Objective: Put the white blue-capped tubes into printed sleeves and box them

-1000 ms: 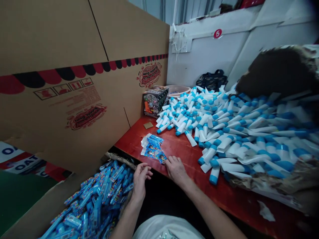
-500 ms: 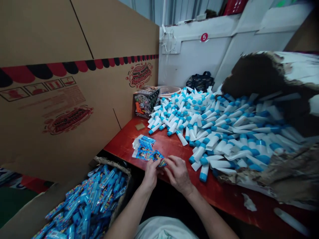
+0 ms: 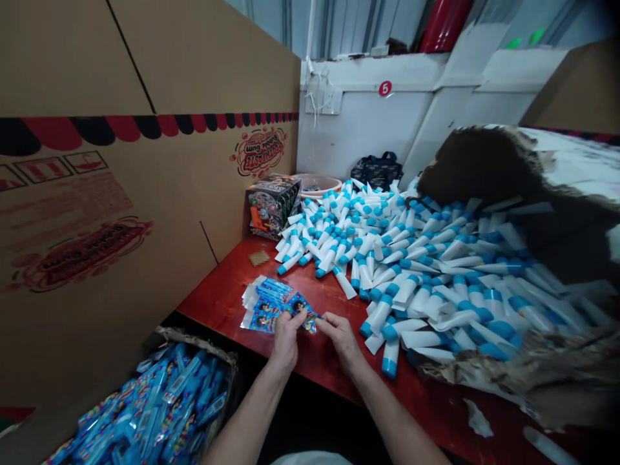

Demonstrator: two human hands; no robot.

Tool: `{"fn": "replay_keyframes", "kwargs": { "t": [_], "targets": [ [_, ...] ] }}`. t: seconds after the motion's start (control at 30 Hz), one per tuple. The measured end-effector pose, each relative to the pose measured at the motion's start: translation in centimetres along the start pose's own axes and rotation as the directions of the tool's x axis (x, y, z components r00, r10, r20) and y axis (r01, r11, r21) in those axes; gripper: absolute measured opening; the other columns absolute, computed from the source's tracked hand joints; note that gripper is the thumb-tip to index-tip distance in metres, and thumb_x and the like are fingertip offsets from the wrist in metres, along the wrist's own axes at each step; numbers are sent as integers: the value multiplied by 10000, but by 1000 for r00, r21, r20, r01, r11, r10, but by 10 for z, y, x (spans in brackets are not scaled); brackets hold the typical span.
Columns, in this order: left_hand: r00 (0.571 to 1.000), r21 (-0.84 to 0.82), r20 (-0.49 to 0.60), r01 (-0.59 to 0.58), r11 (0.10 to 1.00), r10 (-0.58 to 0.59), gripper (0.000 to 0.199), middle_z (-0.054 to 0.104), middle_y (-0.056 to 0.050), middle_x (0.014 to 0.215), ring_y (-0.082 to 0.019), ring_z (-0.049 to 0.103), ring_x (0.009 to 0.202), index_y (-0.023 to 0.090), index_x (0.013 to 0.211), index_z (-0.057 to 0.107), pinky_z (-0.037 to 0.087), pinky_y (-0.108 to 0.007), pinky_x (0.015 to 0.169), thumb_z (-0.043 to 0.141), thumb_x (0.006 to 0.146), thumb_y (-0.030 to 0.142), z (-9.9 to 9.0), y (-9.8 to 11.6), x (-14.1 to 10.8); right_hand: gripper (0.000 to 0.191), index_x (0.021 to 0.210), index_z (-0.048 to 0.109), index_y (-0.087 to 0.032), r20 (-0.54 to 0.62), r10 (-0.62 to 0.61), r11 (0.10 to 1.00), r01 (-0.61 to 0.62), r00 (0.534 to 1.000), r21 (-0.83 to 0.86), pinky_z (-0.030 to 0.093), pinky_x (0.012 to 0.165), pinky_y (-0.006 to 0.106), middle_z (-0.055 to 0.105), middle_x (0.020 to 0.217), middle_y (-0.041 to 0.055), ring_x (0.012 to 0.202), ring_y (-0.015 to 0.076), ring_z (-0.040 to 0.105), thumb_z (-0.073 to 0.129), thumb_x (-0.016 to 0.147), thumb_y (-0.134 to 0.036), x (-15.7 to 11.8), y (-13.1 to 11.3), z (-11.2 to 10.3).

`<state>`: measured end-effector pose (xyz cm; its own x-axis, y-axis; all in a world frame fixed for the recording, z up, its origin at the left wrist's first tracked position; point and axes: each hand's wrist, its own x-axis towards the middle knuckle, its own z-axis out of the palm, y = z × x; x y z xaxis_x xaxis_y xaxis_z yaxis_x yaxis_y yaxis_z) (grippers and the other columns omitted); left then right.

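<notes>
Blue printed packet (image 3: 304, 311) pinched between left hand (image 3: 287, 342) and right hand (image 3: 341, 337): hands close together, fingertips clamped on it, over red tabletop (image 3: 217, 290). Step in hand: working this single packet with both hands. Loose stack of packets (image 3: 264, 307) just beside. White tubes with blue caps (image 3: 387, 271) heaped right; woven basket (image 3: 198, 334) of blue-wrapped sticks near left hand.

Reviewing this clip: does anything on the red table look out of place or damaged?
Yes, toward the lower right of the red table. A torn white paper scrap lies loose, and a lone white tube sits apart from the main heap of blue-capped tubes. The sheet under that heap also has ragged, torn edges.
</notes>
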<state>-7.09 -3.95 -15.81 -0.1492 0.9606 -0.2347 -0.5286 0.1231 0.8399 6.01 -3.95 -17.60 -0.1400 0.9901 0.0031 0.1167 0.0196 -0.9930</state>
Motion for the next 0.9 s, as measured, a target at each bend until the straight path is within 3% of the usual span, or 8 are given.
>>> {"fn": "replay_keyframes", "kwargs": {
  "t": [0.17, 0.3, 0.4, 0.47, 0.53, 0.6, 0.67, 0.9],
  "targets": [
    [997, 3, -43, -60, 998, 60, 197, 563, 42, 603, -91, 484, 567, 149, 632, 609, 394, -226, 592, 764, 631, 271, 3, -6, 11, 364, 734, 576, -172, 27, -22, 999, 23, 999, -30, 370, 570, 217, 552, 650, -22, 605, 106, 466, 561, 776, -532, 14, -1, 4],
    [997, -3, -31, -75, 997, 75, 186, 588, 37, 661, -97, 499, 602, 159, 739, 656, 394, -230, 612, 751, 657, 297, 3, -8, 18, 447, 599, 526, -173, 29, -11, 991, 15, 1000, -131, 339, 499, 215, 483, 518, -36, 499, 93, 416, 508, 798, -572, 18, 3, 11],
    [999, -105, -39, -36, 994, 32, 232, 613, 31, 715, -106, 529, 633, 167, 811, 658, 411, -240, 641, 754, 657, 312, 2, -6, 23, 503, 556, 502, -181, -16, -25, 966, 20, 1000, -257, 353, 536, 242, 484, 519, -14, 521, 116, 442, 409, 859, -572, 27, -1, 5],
    [996, -221, -81, 5, 975, -23, 249, 611, 36, 713, -99, 537, 621, 167, 801, 638, 415, -235, 628, 771, 634, 296, 1, -4, 26, 431, 642, 549, -177, -102, -68, 934, 28, 992, -357, 376, 658, 285, 566, 675, 36, 679, 164, 508, 413, 882, -508, 39, -7, -8],
    [991, -294, -102, 50, 955, -83, 254, 591, 42, 654, -92, 523, 556, 164, 759, 608, 403, -233, 559, 779, 625, 295, -2, -2, 29, 248, 835, 594, -167, -216, -140, 846, 3, 966, -534, 348, 772, 338, 594, 920, 105, 897, 229, 502, 487, 864, -390, 55, -11, -23],
    [985, -346, -77, 121, 931, -157, 252, 552, 46, 575, -95, 484, 468, 167, 718, 573, 370, -240, 473, 760, 651, 321, -6, 0, 31, 195, 934, 600, -145, -272, -267, 471, -121, 925, -874, 324, 798, 383, 579, 1001, 159, 967, 276, 485, 498, 841, -282, 70, -11, -35],
    [971, -397, -29, 208, 894, -238, 249, 521, 41, 524, -104, 458, 419, 169, 685, 547, 352, -248, 422, 716, 705, 351, -11, 1, 31, 178, 908, 613, -114, -239, -298, 308, -144, 924, -940, 305, 804, 412, 584, 973, 191, 962, 296, 487, 478, 826, -196, 79, -7, -41],
    [939, -433, -23, 299, 850, -342, 268, 567, -7, 506, -138, 527, 416, 156, 687, 555, 406, -261, 430, 522, 875, 345, -28, 9, 26, 227, 954, 616, -157, -51, -281, 345, 52, 958, -937, 353, 792, 339, 646, 870, 92, 870, 225, 561, 430, 903, -276, 51, -7, -12]
  ]
}}
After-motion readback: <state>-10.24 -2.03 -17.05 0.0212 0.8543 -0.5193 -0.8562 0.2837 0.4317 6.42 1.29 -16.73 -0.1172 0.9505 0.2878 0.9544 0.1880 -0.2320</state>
